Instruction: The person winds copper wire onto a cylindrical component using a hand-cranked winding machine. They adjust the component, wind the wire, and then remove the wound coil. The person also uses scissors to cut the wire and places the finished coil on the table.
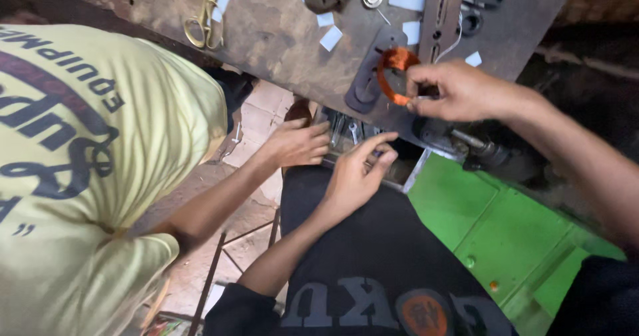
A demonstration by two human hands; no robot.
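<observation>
1. Right hand (459,91): arm reaching in over the workbench (279,29), fingers pinched shut on an orange wire coil (394,69) held just above the bench.
2. Left hand (356,173): fingers loosely spread at the open drawer (373,146), apparently touching small parts; unclear.
3. Another person's hand (296,143) rests beside it.

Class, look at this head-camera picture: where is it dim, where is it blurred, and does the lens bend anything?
Head view: the right hand and copper coil are evenly lit and fairly sharp; the left hand is slightly soft; the top right corner sinks into shadow; the workbench edge tilts, bowed by the wide lens.
</observation>
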